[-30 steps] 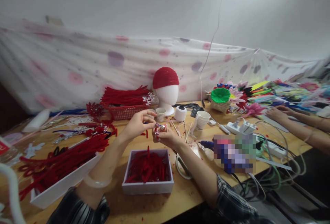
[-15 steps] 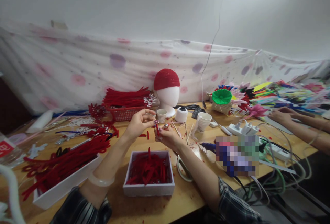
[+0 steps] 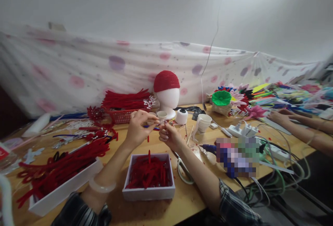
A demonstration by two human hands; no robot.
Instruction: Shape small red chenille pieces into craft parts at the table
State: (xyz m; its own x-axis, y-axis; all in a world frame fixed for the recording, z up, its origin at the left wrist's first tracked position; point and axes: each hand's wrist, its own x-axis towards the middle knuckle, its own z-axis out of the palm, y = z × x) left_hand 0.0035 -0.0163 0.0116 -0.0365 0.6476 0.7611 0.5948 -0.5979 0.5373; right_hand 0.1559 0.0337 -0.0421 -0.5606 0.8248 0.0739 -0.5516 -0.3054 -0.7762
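Observation:
My left hand (image 3: 139, 127) is raised over the table with thumb and fingertips pinched together. My right hand (image 3: 169, 135) is closed beside it, the fingertips of both nearly meeting. What they hold is too small and too hidden to make out. Just below them stands a white box (image 3: 148, 194) full of short red fuzzy chenille pieces (image 3: 145, 174), one sticking up. Another red piece lies on the table behind the box. Close to my right wrist lie scissors (image 3: 184, 172), partly covered by the forearm.
A white foam head (image 3: 168, 99) wears a red cap (image 3: 166, 81). A red basket (image 3: 121, 116) and a long white box (image 3: 65, 188) hold red chenille stems. Cups (image 3: 204, 123), a thread spool (image 3: 181, 116), power strips (image 3: 238, 130) and cables stand right. A co-worker's hands (image 3: 282, 116) are far right.
A short red piece showed at my right fingertips before; now it is not visible there. My left fingers have curled more and my hands stay close together. The view has shifted slightly.

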